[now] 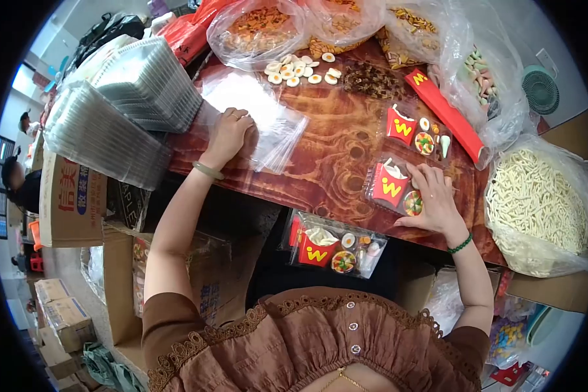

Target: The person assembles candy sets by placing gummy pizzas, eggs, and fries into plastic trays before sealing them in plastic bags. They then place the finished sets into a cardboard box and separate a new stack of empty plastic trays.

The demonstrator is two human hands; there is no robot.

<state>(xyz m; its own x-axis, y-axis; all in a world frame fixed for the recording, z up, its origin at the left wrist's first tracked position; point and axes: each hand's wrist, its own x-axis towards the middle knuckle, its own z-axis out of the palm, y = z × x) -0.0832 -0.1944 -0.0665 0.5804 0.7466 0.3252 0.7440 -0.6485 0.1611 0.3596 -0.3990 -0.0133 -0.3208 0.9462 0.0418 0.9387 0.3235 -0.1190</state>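
My left hand (232,134) rests on a fanned stack of clear plastic bags (274,134), its fingers bent; whether it pinches one is hidden. My right hand (432,196) lies spread over a clear pack (391,185) with a red fries box and a small round pizza-like piece, near the table's front edge. Just behind it is a similar pack (400,124) with a red box, an egg piece and other small toy foods. Another filled pack (338,247) is at my lap, below the table edge.
White egg pieces (293,81), brown pieces (372,80) and a long red carton strip (444,116) lie on the wooden table (326,163). Stacked clear trays (147,85) stand left. A bag of pale sticks (536,199) is right. People are at far left.
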